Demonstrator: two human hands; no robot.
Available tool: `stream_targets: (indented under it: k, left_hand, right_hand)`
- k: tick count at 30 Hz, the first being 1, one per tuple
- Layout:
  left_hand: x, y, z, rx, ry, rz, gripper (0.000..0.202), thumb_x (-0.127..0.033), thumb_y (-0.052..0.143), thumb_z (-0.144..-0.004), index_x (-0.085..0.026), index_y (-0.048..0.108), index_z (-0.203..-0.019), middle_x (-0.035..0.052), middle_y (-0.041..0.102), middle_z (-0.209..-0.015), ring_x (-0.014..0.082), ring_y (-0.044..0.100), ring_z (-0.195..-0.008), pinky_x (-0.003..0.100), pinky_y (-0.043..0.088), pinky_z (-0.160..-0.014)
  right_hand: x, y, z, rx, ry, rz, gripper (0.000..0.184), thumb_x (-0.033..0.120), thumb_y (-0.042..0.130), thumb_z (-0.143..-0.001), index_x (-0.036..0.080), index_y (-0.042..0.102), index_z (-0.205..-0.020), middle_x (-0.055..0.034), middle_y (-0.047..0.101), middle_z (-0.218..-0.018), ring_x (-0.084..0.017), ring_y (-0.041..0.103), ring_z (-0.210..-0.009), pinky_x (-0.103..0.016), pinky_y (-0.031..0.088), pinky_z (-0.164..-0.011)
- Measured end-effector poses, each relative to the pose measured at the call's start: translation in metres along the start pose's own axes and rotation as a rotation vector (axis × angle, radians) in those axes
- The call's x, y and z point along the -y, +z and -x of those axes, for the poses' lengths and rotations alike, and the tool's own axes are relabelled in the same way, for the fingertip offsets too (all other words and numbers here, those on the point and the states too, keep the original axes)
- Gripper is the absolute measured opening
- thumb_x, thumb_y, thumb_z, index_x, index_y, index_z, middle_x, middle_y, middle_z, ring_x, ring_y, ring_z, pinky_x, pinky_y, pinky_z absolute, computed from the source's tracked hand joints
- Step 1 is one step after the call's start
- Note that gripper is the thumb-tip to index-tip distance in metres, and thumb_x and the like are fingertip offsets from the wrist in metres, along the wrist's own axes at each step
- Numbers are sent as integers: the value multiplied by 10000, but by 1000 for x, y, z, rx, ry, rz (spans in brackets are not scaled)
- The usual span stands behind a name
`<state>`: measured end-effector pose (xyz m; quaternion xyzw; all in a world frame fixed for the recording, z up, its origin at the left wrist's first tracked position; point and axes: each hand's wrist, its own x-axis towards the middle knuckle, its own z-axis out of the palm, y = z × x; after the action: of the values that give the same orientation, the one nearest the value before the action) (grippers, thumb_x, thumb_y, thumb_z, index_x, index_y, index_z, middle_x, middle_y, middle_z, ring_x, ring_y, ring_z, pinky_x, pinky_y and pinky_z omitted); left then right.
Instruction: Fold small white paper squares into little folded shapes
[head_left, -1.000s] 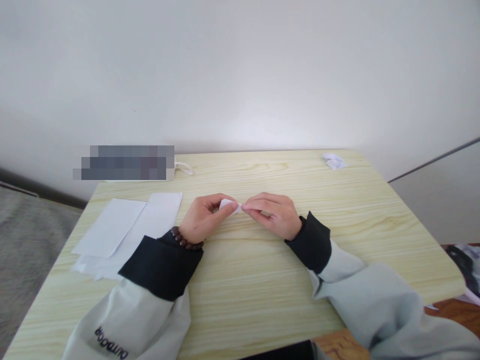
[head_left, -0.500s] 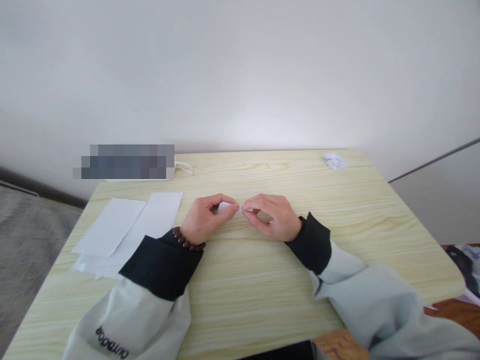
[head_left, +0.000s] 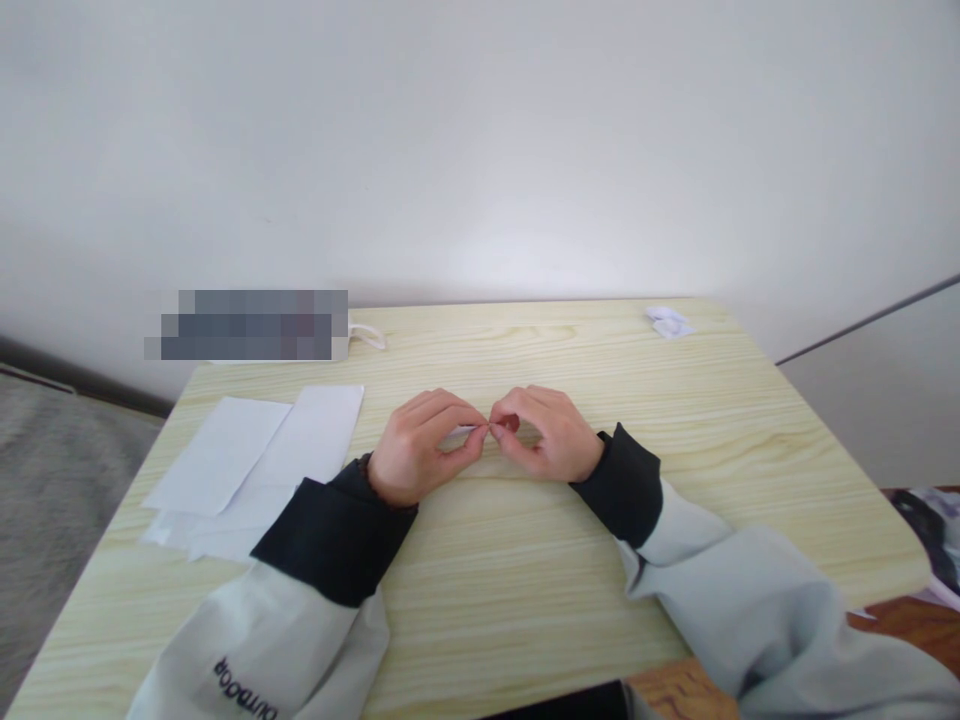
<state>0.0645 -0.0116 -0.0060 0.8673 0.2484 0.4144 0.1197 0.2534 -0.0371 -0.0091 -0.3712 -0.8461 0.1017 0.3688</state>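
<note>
Over the middle of the table, my left hand (head_left: 427,447) is closed in a pinch on a small piece of white paper (head_left: 462,431). Only a thin edge of it shows between thumb and forefinger; the rest is hidden by the fingers. My right hand (head_left: 551,432) is also pinched, its thumb and fingertips meeting the left fingertips at the paper's end. How the paper is folded there is too small to make out.
White paper sheets (head_left: 217,455) lie overlapping on the table's left side. Behind them is a blurred-out object (head_left: 255,325) with a pale loop (head_left: 369,336). Crumpled white paper (head_left: 670,322) sits at the back right. A wall (head_left: 480,150) rises behind the table (head_left: 510,590).
My left hand has rolled over and shifted slightly right, so its fingertips now meet those of my right hand. Less of the paper shows. My right hand has barely moved.
</note>
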Motion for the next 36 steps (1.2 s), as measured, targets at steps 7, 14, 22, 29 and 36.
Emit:
stream_targets:
  k: [7,14,22,29,36]
  left_hand:
    - [1,0,1,1,-16,21,30,-147,608,-784,-168,627,-774,38,667,-718,140,602,-684,265,491,-648]
    - [0,0,1,-1,-46,83,37,-138,604,-790,-162,632,-787,40,666,-732,134,606,-697,254,493,-663]
    - [-4,-5,-1,37,-252,182,81,-186,580,-802,-165,641,-752,36,673,-731,133,609,-684,247,483,-660]
    - [-2,-8,-2,37,-370,192,127,-256,574,-800,-170,647,-741,26,677,-726,138,610,-673,248,476,-664]
    - [-1,-8,-3,68,-362,195,129,-256,575,-801,-166,645,-740,23,678,-731,135,608,-667,238,470,-660]
  right_hand:
    - [-1,1,0,-11,-5,8,12,186,521,-823,193,527,-814,11,600,-695,-95,540,-583,-230,414,-606]
    - [0,1,1,-2,33,-23,9,186,530,-811,192,525,-816,17,591,-702,-82,534,-582,-202,414,-575]
    - [2,1,1,36,161,-137,5,187,532,-799,191,528,-799,25,562,-676,-81,509,-579,-196,407,-559]
    - [-1,0,2,37,213,-213,17,172,529,-782,188,531,-780,29,570,-657,-79,509,-566,-195,427,-566]
    - [-4,-1,5,62,247,-234,65,239,546,-807,184,527,-835,16,563,-682,-92,514,-586,-209,446,-577]
